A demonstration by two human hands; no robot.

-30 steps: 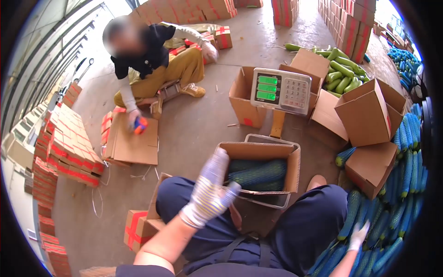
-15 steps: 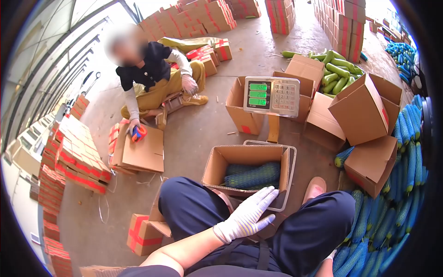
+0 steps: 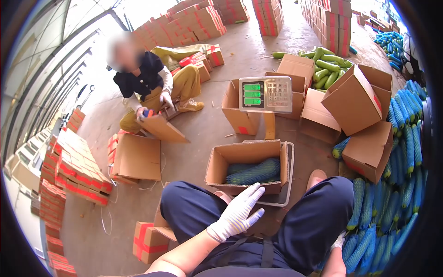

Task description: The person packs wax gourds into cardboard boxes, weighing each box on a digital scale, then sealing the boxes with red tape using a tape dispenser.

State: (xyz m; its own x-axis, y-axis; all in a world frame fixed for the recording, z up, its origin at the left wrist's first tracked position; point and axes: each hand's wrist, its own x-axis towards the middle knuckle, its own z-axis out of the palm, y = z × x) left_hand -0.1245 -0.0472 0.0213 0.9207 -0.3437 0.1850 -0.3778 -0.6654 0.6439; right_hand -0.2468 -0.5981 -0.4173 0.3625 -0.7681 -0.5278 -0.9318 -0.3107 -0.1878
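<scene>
My left hand (image 3: 235, 214), in a striped white work glove, is open with its fingers stretched out, the tips at the near edge of an open cardboard box (image 3: 217, 164). Inside that box lie long green gourds (image 3: 256, 171) in blue netting. The box rests on the platform of a weighing scale (image 3: 288, 184), whose lit green display (image 3: 252, 93) stands on a post behind it. My right hand (image 3: 338, 242), also gloved, is low beside my right knee, near a heap of blue-netted gourds (image 3: 369, 203). My knee hides most of its fingers.
A co-worker (image 3: 143, 83) sits at left, holding a cardboard piece and a blue-orange tool (image 3: 147, 113). Open boxes (image 3: 357, 108) stand at right before bare green gourds (image 3: 328, 69). Stacks of taped boxes (image 3: 83, 159) line the left side and back.
My left hand has shifted slightly left, and more of my right hand shows by the knee. The co-worker has tilted up a cardboard piece, bringing the tool and both hands closer together.
</scene>
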